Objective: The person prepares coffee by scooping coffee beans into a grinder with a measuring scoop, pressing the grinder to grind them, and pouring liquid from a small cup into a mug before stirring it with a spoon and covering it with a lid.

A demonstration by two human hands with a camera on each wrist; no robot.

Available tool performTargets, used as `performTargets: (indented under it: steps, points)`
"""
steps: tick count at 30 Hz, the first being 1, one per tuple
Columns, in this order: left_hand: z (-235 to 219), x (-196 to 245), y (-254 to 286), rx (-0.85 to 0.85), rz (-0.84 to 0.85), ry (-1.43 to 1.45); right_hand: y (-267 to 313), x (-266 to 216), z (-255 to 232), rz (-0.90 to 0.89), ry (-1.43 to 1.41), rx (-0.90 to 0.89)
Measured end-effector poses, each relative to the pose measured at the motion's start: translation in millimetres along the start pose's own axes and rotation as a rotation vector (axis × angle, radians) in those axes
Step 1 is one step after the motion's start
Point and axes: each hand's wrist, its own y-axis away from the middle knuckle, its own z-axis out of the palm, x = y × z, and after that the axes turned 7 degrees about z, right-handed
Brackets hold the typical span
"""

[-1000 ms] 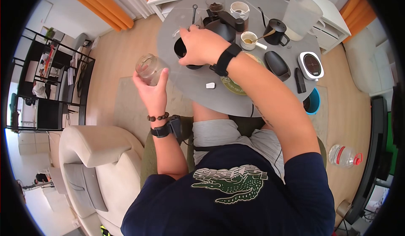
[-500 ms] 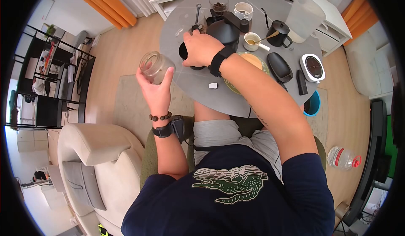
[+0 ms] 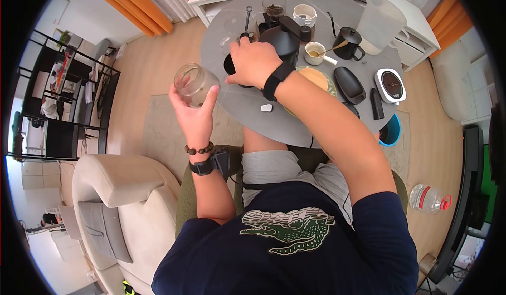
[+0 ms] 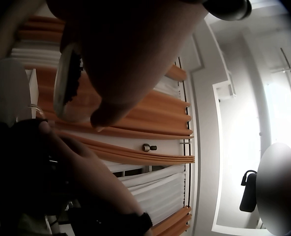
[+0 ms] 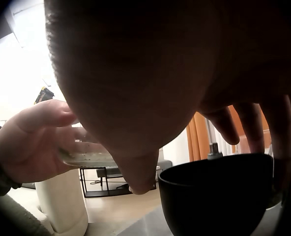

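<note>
My left hand (image 3: 195, 118) grips a clear glass jar (image 3: 194, 84) off the table's left edge, its mouth tilted up toward the head camera. Across the table reaches my right hand (image 3: 256, 62), which holds a black cup (image 5: 214, 201) from above. The right wrist view shows its fingers (image 5: 282, 128) down along the cup's far side and the thumb at the near side. What lies inside the cup is hidden. Just beyond the hand stand a black domed appliance (image 3: 279, 39) and a glass with a dark long-handled tool (image 3: 248, 18).
On the grey table (image 3: 247, 121) sit a small white piece (image 3: 266, 107), a plate with a tan disc (image 3: 314, 79), a white cup with a spoon (image 3: 314, 52), a black kettle (image 3: 348, 41), a clear pitcher (image 3: 375, 23) and a white scale (image 3: 390, 84). A blue bin (image 3: 391, 130) stands below.
The head view has shifted slightly. My right hand has come a little lower over the black cup, covering more of its opening. The left hand keeps holding the jar in about the same place.
</note>
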Motion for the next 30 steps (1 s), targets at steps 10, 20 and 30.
performTargets:
  steps: [10,20,30]
  points:
    - [18,72,3,-0.183,0.158,0.104,85,44,-70,-0.338,-0.481,0.055]
    - [128,123,36,-0.5,0.14,0.383,164,100,-57,-0.152,-0.823,0.287]
    - [159,119,29,-0.52,0.301,0.245,177,162,-72,0.161,-0.85,0.531]
